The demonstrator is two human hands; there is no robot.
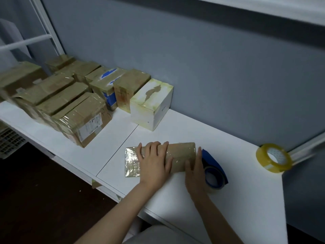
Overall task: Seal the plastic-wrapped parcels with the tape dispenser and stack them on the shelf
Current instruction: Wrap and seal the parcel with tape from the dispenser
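- Well, the parcel [182, 154] lies flat on the white table [228, 199], close to the front edge; it is a long brown block with shiny plastic wrap round it
- The left hand [154, 162] lies on top, on the 9 o'clock half; its fingers [152, 147] are spread and mostly straight, pressing down, not wrapped round anything
- The right hand [195, 172] is at the parcel's 3 o'clock end; the thumb sits on top and one finger runs along the end; the rest is hidden, so I cannot tell if it grips or only touches
- The blue tape dispenser [215, 170] sits just beside that hand, at 3 o'clock from the parcel; a roll of tape [273, 157] stands further off the same way
- Taped boxes [70, 104] sit in rows at 10 o'clock; a white box [151, 104] is at 12 o'clock
- The parcel looks stiff and fairly light, I think; the wrap is smooth, so it may slip; best to hold it by both short ends, or press flat on top while taping
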